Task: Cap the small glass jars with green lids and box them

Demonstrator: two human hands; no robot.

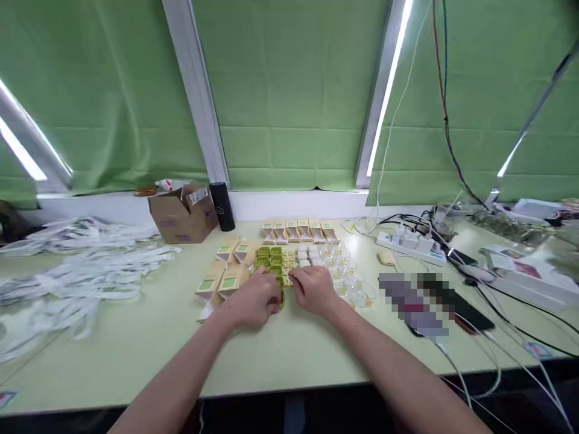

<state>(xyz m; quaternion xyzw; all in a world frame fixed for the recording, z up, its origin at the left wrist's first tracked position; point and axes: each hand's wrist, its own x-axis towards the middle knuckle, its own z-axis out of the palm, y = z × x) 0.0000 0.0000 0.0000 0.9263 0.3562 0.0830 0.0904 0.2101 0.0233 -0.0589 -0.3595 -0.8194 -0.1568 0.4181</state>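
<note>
Small square green cups (275, 261) stand in a block at the middle of the table. My left hand (257, 298) is closed at the near end of this block, its curled fingers against a green cup. Beside the cups runs a strip of small pale yellow pieces (288, 259). At its near end my right hand (313, 288) is closed in a pinch; whatever is in its fingertips is too small to make out. White round-edged pieces (307, 253) sit just beyond the right hand. Clear plastic cups (346, 265) with yellow bits are grouped to its right.
Kraft packets with green labels (230, 281) lie left of the cups, and a row of similar packets (298, 231) stands behind. White straps (90, 265) cover the left side. A cardboard box (183, 217), black cylinder (222, 207), power strip (411, 248), phones and cables surround the work.
</note>
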